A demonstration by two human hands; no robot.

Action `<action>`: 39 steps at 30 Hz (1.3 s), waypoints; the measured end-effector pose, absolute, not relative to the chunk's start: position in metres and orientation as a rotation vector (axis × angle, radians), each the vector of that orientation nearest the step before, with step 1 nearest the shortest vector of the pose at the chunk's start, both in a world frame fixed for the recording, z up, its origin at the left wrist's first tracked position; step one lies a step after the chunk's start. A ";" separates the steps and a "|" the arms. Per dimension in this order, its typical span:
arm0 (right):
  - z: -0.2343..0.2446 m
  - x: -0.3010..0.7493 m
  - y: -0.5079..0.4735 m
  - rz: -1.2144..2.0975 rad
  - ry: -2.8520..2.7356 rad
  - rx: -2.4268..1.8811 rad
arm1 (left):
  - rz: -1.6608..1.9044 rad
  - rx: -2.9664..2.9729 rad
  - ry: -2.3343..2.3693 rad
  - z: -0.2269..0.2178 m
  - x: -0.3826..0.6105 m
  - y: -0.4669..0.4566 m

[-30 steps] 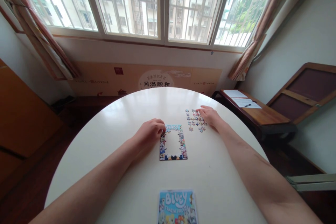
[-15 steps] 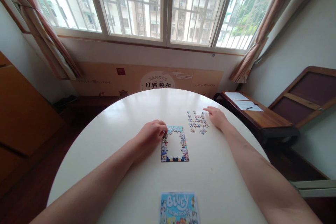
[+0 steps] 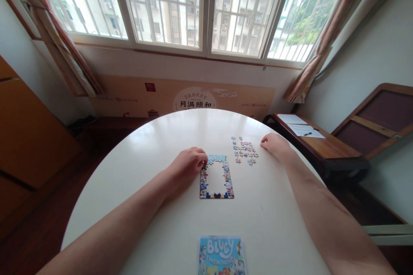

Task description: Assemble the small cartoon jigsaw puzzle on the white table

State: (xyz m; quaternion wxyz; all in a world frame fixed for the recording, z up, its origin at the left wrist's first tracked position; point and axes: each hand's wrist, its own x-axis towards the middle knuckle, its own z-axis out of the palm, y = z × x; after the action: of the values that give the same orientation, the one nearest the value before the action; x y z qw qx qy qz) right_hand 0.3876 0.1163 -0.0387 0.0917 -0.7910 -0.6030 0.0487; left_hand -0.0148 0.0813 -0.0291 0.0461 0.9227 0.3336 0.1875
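Note:
A small jigsaw frame (image 3: 217, 176), its border assembled and its middle bare, lies on the round white table (image 3: 155, 146). My left hand (image 3: 188, 165) rests curled at the frame's upper left corner, fingertips touching its edge. Several loose puzzle pieces (image 3: 244, 151) are spread to the right of the frame. My right hand (image 3: 275, 145) lies just right of those pieces with its fingers curled in; I cannot make out whether a piece is in them. A blue puzzle box (image 3: 221, 255) with a cartoon picture sits at the table's near edge.
A low wooden side table (image 3: 325, 146) with papers (image 3: 300, 125) and a pen stands to the right, a folded wooden panel (image 3: 380, 116) behind it. Barred windows and curtains fill the far wall. A cardboard box with print (image 3: 193, 99) leans below the sill.
My right hand has drawn back to the right, off the loose pieces, and its fingers have curled in. My left hand has stayed at the frame's corner.

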 end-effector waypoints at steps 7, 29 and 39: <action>-0.036 0.395 0.112 0.422 -1.759 -2.272 | 0.588 2.806 1.001 -0.033 -0.016 0.084; -0.021 0.220 0.073 1.217 -1.843 -1.407 | 0.708 2.753 0.908 -0.038 -0.015 0.085; -0.035 0.204 0.067 0.874 -1.913 -1.499 | 0.634 2.733 0.869 -0.044 -0.014 0.087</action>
State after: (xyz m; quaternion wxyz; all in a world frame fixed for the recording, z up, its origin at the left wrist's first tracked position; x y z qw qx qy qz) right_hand 0.2041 0.0669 -0.0349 0.2759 -0.5578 -0.7119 0.3254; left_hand -0.0143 0.0874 -0.0443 0.1022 0.9256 0.2945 0.2147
